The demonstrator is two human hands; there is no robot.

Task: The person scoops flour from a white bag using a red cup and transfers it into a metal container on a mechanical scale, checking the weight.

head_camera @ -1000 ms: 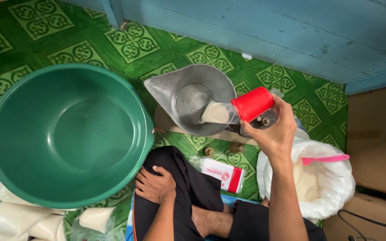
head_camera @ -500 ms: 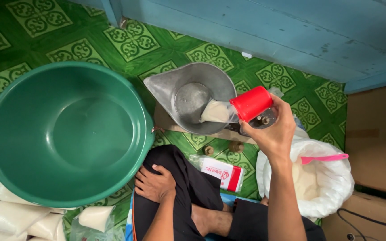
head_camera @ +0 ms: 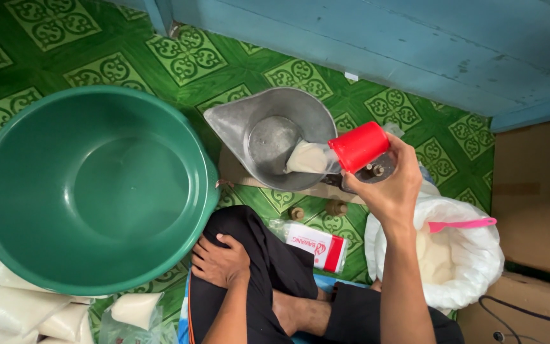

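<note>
The right hand (head_camera: 383, 188) grips a red plastic cup (head_camera: 359, 146), tipped over the grey metal scoop pan (head_camera: 268, 137) with white powder spilling in. The left hand (head_camera: 221, 261) rests loosely spread on the knee, holding nothing, beside the large green plastic basin (head_camera: 90, 185).

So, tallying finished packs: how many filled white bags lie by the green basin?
About 6 filled bags, all clustered at the green basin's lower-left edge; the frame cuts some off, so more may be hidden.

We're looking down on a green floor (head_camera: 52, 57) patterned with pale ornamental squares, bright in even daylight. Along the top runs a blue painted plank wall (head_camera: 415, 44), scuffed in places. At right sits brown cardboard (head_camera: 536, 185), and a black cable (head_camera: 529, 318) trails in the corner.
</note>
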